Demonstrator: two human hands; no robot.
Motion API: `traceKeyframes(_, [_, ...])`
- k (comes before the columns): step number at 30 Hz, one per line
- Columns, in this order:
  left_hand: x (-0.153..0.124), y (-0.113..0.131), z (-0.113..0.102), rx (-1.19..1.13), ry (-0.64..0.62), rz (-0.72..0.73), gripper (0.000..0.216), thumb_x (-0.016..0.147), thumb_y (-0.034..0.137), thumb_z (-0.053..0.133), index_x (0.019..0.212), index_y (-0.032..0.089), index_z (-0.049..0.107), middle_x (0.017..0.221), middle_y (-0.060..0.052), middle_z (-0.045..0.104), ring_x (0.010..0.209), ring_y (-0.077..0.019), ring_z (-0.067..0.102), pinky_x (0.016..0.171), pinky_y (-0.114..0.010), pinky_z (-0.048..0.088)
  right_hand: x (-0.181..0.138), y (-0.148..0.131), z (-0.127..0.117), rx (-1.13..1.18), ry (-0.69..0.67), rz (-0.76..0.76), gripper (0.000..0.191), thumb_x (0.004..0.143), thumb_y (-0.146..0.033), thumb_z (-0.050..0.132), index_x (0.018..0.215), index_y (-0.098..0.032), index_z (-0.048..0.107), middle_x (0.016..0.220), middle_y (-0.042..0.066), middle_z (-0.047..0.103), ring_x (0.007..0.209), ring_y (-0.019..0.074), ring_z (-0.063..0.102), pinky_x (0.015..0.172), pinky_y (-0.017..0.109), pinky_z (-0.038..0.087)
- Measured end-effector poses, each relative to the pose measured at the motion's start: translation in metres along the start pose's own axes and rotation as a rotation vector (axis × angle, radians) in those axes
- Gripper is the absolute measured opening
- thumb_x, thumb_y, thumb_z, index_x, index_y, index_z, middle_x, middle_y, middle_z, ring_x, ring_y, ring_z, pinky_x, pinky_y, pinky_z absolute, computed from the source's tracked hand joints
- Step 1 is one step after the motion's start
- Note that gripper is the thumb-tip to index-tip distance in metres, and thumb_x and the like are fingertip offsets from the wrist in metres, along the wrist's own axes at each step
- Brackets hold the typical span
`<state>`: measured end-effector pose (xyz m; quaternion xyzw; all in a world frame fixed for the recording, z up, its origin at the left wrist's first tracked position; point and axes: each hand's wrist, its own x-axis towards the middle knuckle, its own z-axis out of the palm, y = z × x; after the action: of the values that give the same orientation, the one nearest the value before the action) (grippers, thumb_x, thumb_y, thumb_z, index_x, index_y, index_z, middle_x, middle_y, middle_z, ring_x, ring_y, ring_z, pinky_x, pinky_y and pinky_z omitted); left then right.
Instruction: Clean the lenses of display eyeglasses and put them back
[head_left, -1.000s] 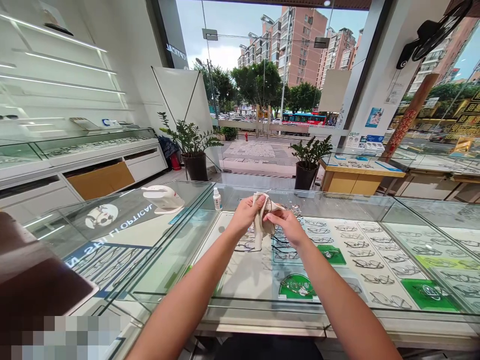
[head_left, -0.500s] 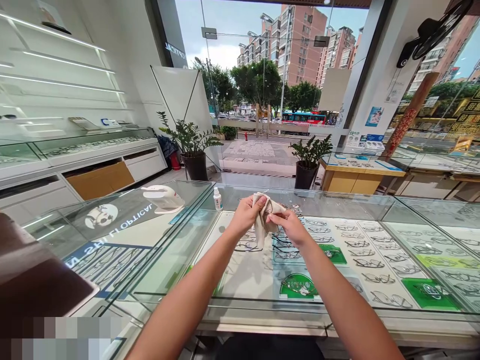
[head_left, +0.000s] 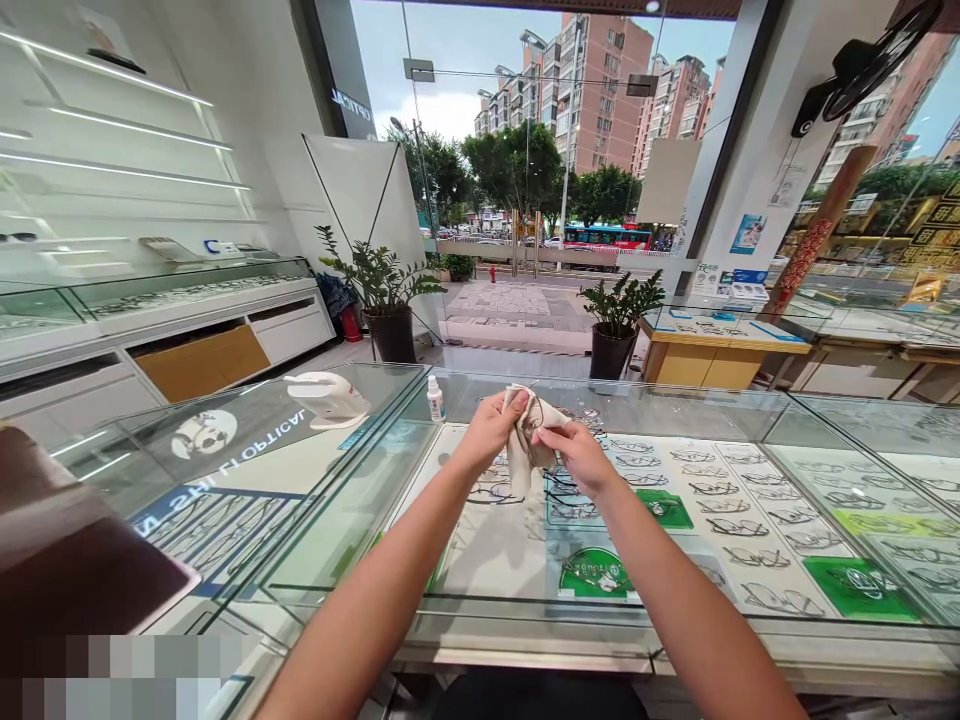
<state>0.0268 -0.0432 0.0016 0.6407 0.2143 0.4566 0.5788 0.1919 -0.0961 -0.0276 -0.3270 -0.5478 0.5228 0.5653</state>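
Above the glass counter, my left hand (head_left: 491,430) is closed on a pale beige cloth (head_left: 521,465), its thumb pressing on the top fold. My right hand (head_left: 581,450) pinches the cloth's other side, with thumb and fingers together. Between the hands, a thin dark rim shows in the folds, seemingly part of a pair of eyeglasses; most of it is hidden by cloth and fingers. A small white spray bottle (head_left: 436,400) stands upright on the glass, left of and beyond my left hand.
Under the glass of the display counter (head_left: 525,615) lie rows of eyeglass frames (head_left: 739,527). A white device (head_left: 326,400) stands on the left part. A dark brown object (head_left: 67,540) juts in at lower left. Two potted plants (head_left: 390,330) flank the doorway beyond.
Both hands stay almost in place around the cloth; its folds differ only slightly.
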Motion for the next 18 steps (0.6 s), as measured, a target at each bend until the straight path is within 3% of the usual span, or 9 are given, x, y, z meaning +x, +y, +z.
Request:
traceKeyframes(4, [0.001,0.004,-0.007,-0.027,-0.112,-0.005,0.047,0.080,0.054,0.085,0.097,0.014,0.067,0.080,-0.003,0.069,0.070,-0.0138,0.061,0.068,-0.024,0.048,0.001,0.002,-0.003,0.059,0.063,0.053,0.039,0.074,-0.058,0.085,0.075,-0.020,0.077,0.079,0.004,0.068,0.078,0.0190,0.055,0.080,0.033,0.044])
traceKeyframes(7, [0.001,-0.002,0.002,0.013,-0.027,0.089,0.045,0.076,0.051,0.089,0.091,0.016,0.065,0.071,0.001,0.064,0.064,-0.0113,0.057,0.064,-0.022,0.045,0.001,0.005,0.002,0.023,0.054,-0.004,0.037,0.076,-0.058,0.084,0.077,-0.021,0.076,0.086,0.004,0.068,0.083,0.0193,0.057,0.082,0.033,0.045])
traceKeyframes(11, [0.001,-0.008,0.006,0.024,0.117,0.078,0.053,0.085,0.068,0.073,0.077,0.018,0.056,0.052,0.004,0.054,0.047,-0.0096,0.046,0.052,-0.023,0.036,-0.001,0.004,0.010,-0.107,0.012,-0.091,0.035,0.081,-0.057,0.080,0.077,-0.023,0.077,0.107,0.004,0.069,0.098,0.0210,0.059,0.089,0.032,0.045])
traceKeyframes(14, [0.002,0.000,-0.006,0.001,-0.034,-0.027,0.056,0.086,0.071,0.070,0.079,0.016,0.061,0.059,-0.001,0.063,0.053,-0.0131,0.056,0.055,-0.025,0.042,0.000,0.003,0.007,-0.074,0.024,-0.031,0.038,0.079,-0.060,0.081,0.076,-0.022,0.077,0.097,0.005,0.071,0.093,0.0216,0.059,0.089,0.034,0.046])
traceKeyframes(16, [0.002,0.007,-0.013,-0.022,-0.132,-0.061,0.050,0.083,0.063,0.079,0.089,0.014,0.066,0.073,-0.004,0.070,0.064,-0.0149,0.063,0.063,-0.025,0.048,0.001,0.003,0.002,-0.017,0.067,-0.003,0.039,0.075,-0.060,0.083,0.075,-0.021,0.078,0.088,0.005,0.072,0.088,0.0213,0.059,0.089,0.035,0.046])
traceKeyframes(18, [0.002,0.009,-0.013,-0.042,-0.142,-0.039,0.049,0.077,0.054,0.087,0.097,0.014,0.068,0.079,-0.003,0.070,0.068,-0.0139,0.063,0.067,-0.024,0.049,0.002,0.004,0.000,0.040,0.093,0.027,0.040,0.072,-0.060,0.086,0.076,-0.021,0.079,0.083,0.004,0.071,0.084,0.0205,0.059,0.087,0.035,0.046])
